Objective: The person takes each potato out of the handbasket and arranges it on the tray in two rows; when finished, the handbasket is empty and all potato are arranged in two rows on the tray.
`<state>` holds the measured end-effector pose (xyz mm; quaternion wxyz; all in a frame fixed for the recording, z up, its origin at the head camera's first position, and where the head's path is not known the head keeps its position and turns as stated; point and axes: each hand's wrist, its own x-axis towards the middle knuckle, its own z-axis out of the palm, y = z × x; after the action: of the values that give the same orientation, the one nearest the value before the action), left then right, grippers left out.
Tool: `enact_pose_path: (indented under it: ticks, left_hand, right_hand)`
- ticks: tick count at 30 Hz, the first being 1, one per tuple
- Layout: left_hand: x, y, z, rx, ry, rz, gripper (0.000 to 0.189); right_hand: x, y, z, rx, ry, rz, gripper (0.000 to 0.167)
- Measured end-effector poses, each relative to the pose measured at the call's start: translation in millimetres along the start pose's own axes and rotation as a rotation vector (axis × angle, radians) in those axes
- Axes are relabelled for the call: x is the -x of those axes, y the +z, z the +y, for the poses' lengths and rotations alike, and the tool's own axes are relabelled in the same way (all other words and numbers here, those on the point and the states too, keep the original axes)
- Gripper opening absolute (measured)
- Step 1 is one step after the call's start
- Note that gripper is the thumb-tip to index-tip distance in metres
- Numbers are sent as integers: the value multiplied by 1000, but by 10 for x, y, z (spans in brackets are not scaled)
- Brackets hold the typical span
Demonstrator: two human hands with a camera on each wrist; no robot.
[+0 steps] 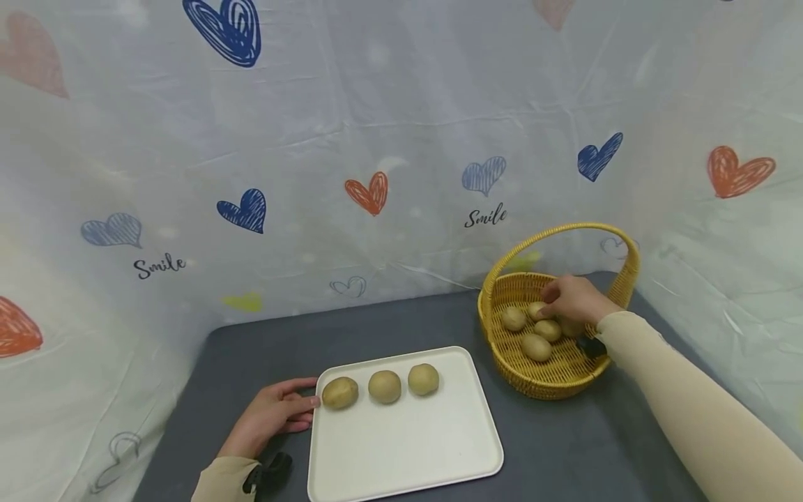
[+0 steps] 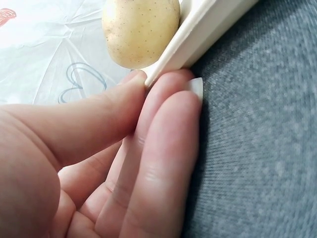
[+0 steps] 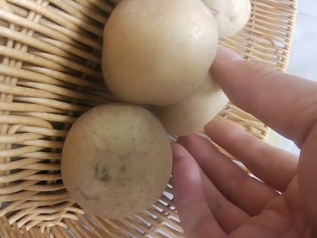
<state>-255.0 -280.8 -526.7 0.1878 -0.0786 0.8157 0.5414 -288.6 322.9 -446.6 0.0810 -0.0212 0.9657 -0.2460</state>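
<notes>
My left hand [image 1: 274, 413] pinches the left rim of a white rectangular tray [image 1: 408, 450], thumb on top and fingers underneath, as the left wrist view shows. Three potatoes lie in a row along the tray's far side: a left one [image 1: 340, 393], a middle one [image 1: 385, 387] and a right one [image 1: 423, 379]. Inside a yellow wicker basket [image 1: 546, 376], my right hand [image 1: 576, 301] has its thumb and fingers around a potato [image 3: 195, 109], partly hidden behind another potato [image 3: 161, 49]. A spotted potato [image 3: 116, 161] sits beside the fingertips.
More potatoes, such as a near one [image 1: 536, 347] and a left one [image 1: 513, 318], lie in the basket. Its tall arched handle [image 1: 564, 229] rises above my right hand. A dark grey cloth [image 1: 263, 352] covers the table, with a heart-printed curtain [image 1: 401, 139] behind.
</notes>
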Motion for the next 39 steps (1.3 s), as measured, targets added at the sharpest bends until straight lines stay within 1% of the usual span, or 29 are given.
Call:
enact_pose_path:
  ticks: [9,16,19,23,26,31,35,39]
  left_hand:
    - [4,2,8,-5,-2,-11,70]
    - [-6,21,13,-10,-1,12,67]
    - [-3,25,18,-12,-5,20,66]
    - [3,18,22,-15,-6,24,66]
    - [17,9,27,-20,-3,25,65]
    - [26,7,25,-19,0,25,64]
    - [14,18,20,-19,-1,29,64]
    - [3,29,21,-21,1,34,64]
  right_hand:
    - [-14,46,34,-1,-2,-5,66]
    - [-17,26,-4,8,-20,-8,64]
    - [-18,17,-22,6,-31,7,62]
    - [47,0,-103,-11,-82,63,58]
    - [168,1,-208,-38,-117,124,52]
    - [444,55,-408,-45,-137,207,51]
    - [698,146,-602,-68,-167,257,52]
    - [947,264,-812,-128,-203,291,53]
